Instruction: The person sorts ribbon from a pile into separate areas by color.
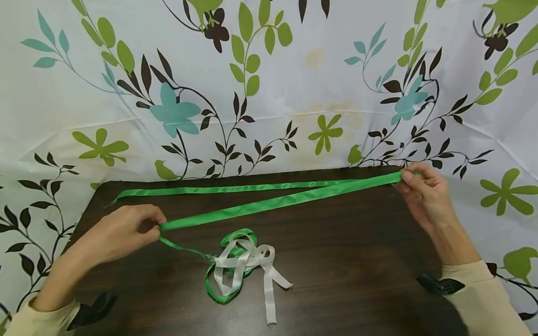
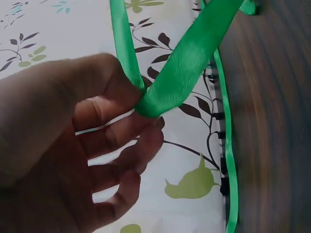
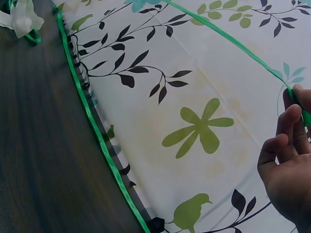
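A green ribbon [image 1: 276, 203] stretches taut between the two hands above the dark table. My left hand [image 1: 130, 231] pinches it between thumb and forefinger, and the left wrist view shows the ribbon [image 2: 180, 63] folding over at that pinch. At the far right, my right hand [image 1: 422, 188] grips the other end of the taut stretch between thumb and fingers. Another length of the green ribbon lies along the table's back edge. From the left hand a thin strand runs down to a loose pile, where a white ribbon [image 1: 268, 277] lies looped over green coils [image 1: 210, 286].
The dark wooden table [image 1: 341, 267] ends at the back against a white cloth [image 1: 292, 98] printed with leaves, flowers and birds. A black strap piece [image 1: 93, 309] sits at the left wrist, and another [image 1: 440, 284] at the right.
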Available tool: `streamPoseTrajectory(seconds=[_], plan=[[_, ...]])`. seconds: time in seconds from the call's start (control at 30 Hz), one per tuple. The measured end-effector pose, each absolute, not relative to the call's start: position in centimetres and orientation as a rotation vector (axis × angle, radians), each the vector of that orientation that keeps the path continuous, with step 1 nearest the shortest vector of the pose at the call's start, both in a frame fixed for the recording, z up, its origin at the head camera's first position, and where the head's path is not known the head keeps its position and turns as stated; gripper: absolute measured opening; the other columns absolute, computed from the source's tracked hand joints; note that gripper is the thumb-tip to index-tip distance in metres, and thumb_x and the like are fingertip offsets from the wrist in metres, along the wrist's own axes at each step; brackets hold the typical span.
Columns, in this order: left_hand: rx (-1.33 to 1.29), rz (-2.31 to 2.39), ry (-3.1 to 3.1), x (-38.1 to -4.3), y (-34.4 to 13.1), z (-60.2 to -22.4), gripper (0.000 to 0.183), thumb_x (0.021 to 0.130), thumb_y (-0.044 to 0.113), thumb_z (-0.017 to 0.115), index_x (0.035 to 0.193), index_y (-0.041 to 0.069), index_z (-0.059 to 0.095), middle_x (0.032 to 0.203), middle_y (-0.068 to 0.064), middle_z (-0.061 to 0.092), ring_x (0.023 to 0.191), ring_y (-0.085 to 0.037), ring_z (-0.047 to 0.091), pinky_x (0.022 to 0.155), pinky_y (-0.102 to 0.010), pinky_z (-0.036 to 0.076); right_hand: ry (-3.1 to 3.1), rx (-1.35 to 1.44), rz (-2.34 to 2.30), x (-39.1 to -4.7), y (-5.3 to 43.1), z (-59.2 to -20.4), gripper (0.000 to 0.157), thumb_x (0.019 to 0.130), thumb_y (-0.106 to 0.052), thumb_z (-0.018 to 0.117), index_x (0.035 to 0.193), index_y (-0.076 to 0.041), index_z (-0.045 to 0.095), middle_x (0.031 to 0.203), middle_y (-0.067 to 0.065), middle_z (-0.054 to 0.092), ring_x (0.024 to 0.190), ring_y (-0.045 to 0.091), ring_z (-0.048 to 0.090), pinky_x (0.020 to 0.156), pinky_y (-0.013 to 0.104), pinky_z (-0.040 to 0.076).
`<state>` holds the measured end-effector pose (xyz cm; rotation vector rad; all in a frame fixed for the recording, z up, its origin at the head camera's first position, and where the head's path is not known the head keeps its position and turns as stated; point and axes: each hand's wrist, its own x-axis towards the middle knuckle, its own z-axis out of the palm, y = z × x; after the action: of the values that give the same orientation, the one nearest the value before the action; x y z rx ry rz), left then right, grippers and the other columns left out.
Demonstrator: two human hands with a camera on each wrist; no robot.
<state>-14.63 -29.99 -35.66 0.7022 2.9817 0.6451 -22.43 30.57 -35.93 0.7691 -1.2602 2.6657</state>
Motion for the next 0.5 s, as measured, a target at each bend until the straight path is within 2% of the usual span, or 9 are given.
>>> streamPoseTrajectory(seconds=[0.33,0.5], plan=[[0.545,0.351,3.200,-15.1,-30.8,-37.1,0.010,0.077,0.019,0.064,0.086,0.017,0.065,0.074,0.010,0.056,0.067,-0.010,0.051,0.056,-0.037,0.042,-1.232,0.768,2.657,-22.0,30.1,-35.0,0.016,0.087,0.022,0.043,0.099,0.018,0.052,0.088,0.026,0.062,0.069,0.032,0.061,0.071,0.042,0.049],[0.502,0.285,3.249,-15.4,-31.5,-37.8,0.009,0.076,0.016,0.065,0.085,0.013,0.064,0.072,0.008,0.054,0.064,-0.012,0.050,0.054,-0.039,0.041,-1.207,0.738,2.661,-22.1,30.4,-34.8,0.015,0.088,0.022,0.041,0.099,0.019,0.051,0.088,0.026,0.062,0.063,0.029,0.054,0.068,0.037,0.046]])
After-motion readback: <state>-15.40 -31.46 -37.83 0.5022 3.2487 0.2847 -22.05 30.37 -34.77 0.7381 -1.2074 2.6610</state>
